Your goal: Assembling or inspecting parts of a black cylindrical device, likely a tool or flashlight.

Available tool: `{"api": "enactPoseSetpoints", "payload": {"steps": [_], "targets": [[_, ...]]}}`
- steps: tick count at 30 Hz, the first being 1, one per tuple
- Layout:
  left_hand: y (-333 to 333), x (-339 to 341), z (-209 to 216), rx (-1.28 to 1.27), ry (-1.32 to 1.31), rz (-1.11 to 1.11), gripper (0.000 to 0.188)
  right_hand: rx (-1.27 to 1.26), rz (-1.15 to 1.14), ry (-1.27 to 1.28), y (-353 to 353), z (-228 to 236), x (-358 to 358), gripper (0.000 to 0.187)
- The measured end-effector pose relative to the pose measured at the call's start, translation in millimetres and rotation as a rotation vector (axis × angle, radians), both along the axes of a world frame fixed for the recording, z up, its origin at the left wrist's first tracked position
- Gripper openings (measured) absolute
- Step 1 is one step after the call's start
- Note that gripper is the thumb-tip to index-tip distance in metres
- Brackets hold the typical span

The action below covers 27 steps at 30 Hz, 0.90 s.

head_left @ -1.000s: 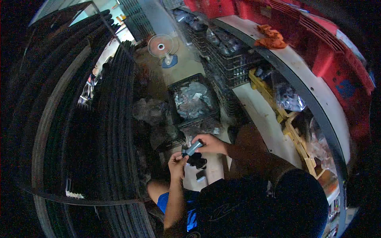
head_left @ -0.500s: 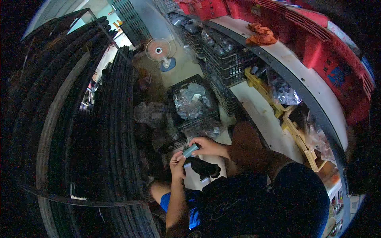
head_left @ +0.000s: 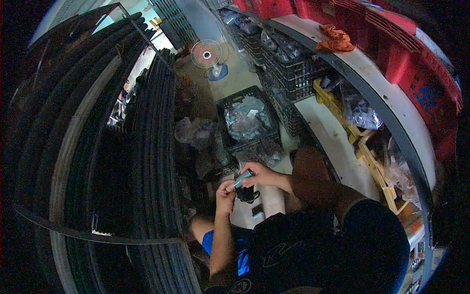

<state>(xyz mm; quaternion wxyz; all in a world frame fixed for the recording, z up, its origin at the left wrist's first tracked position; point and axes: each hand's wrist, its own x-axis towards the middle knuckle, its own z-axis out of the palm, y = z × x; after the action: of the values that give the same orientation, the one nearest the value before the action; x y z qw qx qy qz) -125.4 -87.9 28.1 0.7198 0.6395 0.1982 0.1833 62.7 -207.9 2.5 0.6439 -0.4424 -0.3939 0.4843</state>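
In front of my body both hands hold a short grey-blue tube-like piece (head_left: pixel 243 179) at a slant. My left hand (head_left: pixel 225 196) pinches its lower left end, with the fingertips closed on it. Around the upper right end are the fingers of my right hand (head_left: pixel 261 175), which partly cover it. Just under the hands is a black object (head_left: pixel 248 195), too dark to make out its kind. A black crate (head_left: pixel 220 112) of clear plastic bags (head_left: pixel 245 117) stands on the floor beyond my hands.
Long dark rods or tubes (head_left: pixel 154 147) fill a rack at my left. A fan (head_left: pixel 206 55) stands farther off. Stacked black crates (head_left: pixel 298 78), yellow crates (head_left: pixel 374 166) and a shelf (head_left: pixel 364 66) with an orange cloth (head_left: pixel 336 38) and red bins (head_left: pixel 401 49) line the right.
The whole view has shifted slightly, so the surroundings sit farther right and higher. Both hands still grip the grey-blue piece. The black object now appears closer beneath them.
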Motion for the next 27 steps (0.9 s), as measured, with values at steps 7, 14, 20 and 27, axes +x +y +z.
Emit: {"api": "enactPoseSetpoints", "payload": {"steps": [7,14,20,27], "targets": [[-25.8,17.6,-20.8,-0.03,-0.278,0.372,0.036,-0.049,-0.077,0.146,7.9,-10.2,-3.6,0.032],[-21.4,17.2,-38.1,-0.154,-0.134,0.527,0.027,-0.098,-0.133,0.206,9.3,-9.2,-13.0,0.034],[-28.9,20.1,-31.4,-0.306,-0.139,0.519,0.029,-0.082,-0.243,0.418,11.2,-10.9,-39.9,0.041],[-32.8,29.4,-24.0,-0.118,0.002,0.232,0.037,-0.109,-0.244,0.761,22.5,-32.6,-25.4,0.046]]}}
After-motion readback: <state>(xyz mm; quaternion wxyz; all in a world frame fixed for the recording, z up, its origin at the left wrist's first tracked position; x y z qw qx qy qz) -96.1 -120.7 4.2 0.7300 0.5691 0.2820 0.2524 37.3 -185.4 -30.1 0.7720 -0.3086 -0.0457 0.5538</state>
